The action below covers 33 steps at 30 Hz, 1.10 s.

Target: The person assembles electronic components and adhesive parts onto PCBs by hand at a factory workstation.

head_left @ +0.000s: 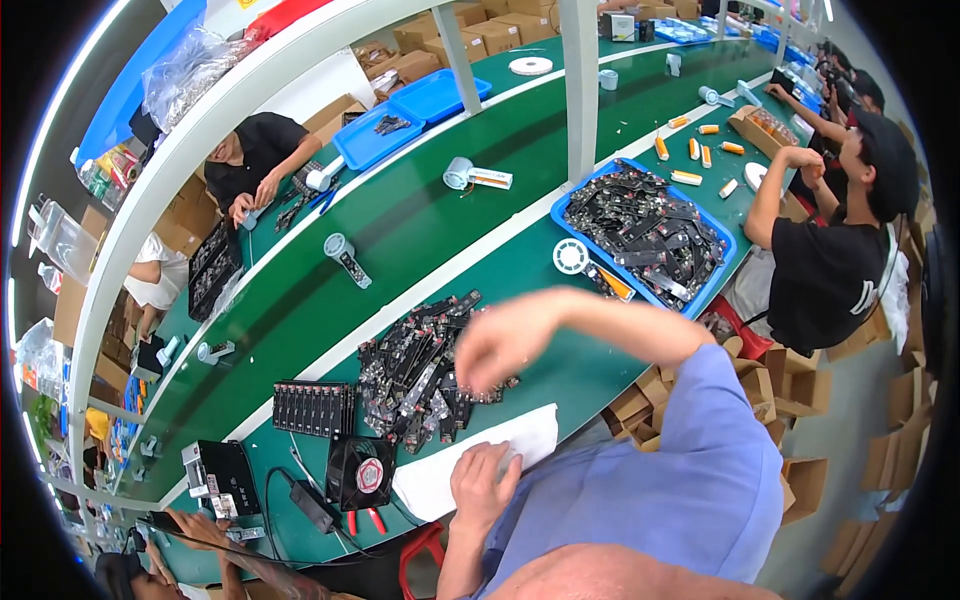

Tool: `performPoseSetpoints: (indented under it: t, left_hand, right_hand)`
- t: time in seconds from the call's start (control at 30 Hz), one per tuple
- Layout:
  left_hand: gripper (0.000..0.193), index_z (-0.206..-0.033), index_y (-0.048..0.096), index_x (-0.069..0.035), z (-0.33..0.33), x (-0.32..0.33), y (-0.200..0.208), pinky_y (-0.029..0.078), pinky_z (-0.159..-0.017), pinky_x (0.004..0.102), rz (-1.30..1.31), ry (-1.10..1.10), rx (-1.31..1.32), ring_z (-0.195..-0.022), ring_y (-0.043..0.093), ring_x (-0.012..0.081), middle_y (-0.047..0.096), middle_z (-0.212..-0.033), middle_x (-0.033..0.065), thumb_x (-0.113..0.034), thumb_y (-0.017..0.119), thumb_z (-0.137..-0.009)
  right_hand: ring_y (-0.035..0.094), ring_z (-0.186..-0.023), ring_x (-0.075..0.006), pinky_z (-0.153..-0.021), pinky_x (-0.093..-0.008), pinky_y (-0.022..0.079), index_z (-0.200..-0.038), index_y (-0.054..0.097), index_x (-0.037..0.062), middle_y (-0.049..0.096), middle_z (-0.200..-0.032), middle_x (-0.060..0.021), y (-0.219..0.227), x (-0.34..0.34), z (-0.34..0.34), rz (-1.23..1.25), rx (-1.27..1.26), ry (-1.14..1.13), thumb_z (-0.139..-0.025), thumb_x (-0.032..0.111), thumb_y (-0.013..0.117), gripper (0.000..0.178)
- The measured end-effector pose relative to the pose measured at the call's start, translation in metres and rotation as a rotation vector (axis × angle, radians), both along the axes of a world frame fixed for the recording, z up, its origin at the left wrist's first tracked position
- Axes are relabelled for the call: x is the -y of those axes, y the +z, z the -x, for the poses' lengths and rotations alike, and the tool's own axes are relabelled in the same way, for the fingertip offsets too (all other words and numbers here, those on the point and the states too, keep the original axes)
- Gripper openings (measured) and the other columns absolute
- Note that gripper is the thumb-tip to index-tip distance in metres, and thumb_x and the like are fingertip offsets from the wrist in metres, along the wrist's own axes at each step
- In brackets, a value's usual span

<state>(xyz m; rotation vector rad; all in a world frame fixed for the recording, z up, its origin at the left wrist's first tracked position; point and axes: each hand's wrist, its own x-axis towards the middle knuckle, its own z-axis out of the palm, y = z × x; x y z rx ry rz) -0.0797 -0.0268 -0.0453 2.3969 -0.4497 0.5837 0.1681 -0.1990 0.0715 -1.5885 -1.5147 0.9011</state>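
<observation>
My left hand (pixel 484 486) lies on a folded white cloth (pixel 430 487) at the table's near edge, fingers loosely bent and thumb apart. I make out nothing held in it. My right hand (pixel 508 338) hangs over the right side of a heap of small black circuit boards (pixel 405 375), its fingers curled downward and smeared by motion. Whether it holds anything cannot be seen. Left of the heap stands a neat row of black boards (pixel 313 408). A black square fan (pixel 361 473) sits between that row and the cloth.
A blue tray (pixel 732 243) full of boards stands to the right, beside an opened handheld fan (pixel 572 257). Red-handled pliers (pixel 377 520) and a black power adapter (pixel 315 507) lie near the square fan. A green conveyor belt (pixel 420 225) runs behind, with co-workers around it.
</observation>
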Motion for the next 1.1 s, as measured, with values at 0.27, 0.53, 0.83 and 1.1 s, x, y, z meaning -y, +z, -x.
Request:
performPoseSetpoints:
  t: [0.27,0.53,0.83,1.1]
  left_hand:
    - [0.022,-0.105,0.077,-0.005,-0.004,-0.003,-0.014,0.052,-0.086,0.0392,0.048,0.038,-0.043,-0.095,0.069,0.0269,0.074,-0.098,0.0078,-0.005,0.083,-0.084]
    - [0.014,-0.098,0.078,-0.003,-0.005,-0.001,-0.015,0.055,-0.084,0.0389,0.13,0.082,-0.065,-0.091,0.07,0.0266,0.075,-0.094,0.0083,-0.002,0.082,-0.085]
    - [0.013,-0.097,0.077,-0.003,-0.002,-0.003,-0.014,0.056,-0.084,0.0391,0.165,0.094,-0.064,-0.09,0.07,0.0272,0.076,-0.093,0.009,0.0,0.081,-0.085]
    - [0.018,-0.101,0.075,0.0,0.005,-0.009,-0.015,0.057,-0.086,0.0427,0.225,0.13,0.018,-0.095,0.073,0.0335,0.075,-0.099,0.0146,0.002,0.08,-0.084]
  right_hand:
    - [0.073,-0.105,-0.0353,-0.094,-0.0441,0.059,-0.108,0.075,0.0016,0.075,-0.107,-0.0219,-0.089,0.028,-0.246,0.228,0.613,-1.217,-0.088,0.015,0.066,0.026]
    - [0.058,-0.134,-0.0429,-0.108,-0.0526,0.052,-0.134,0.06,0.0037,0.062,-0.141,-0.0192,-0.122,0.036,-0.298,0.61,0.614,-1.289,-0.093,0.012,0.068,0.043]
    - [0.072,-0.108,-0.042,-0.094,-0.0478,0.058,-0.112,0.075,-0.0031,0.075,-0.112,-0.0273,-0.082,0.024,-0.279,0.259,0.23,-1.392,-0.098,0.029,0.069,0.035]
    - [0.067,-0.088,-0.0115,-0.08,-0.0279,0.056,-0.121,0.073,-0.0029,0.074,-0.1,-0.0063,-0.021,0.029,-0.119,-0.093,-0.229,-0.879,-0.108,0.031,0.063,0.038]
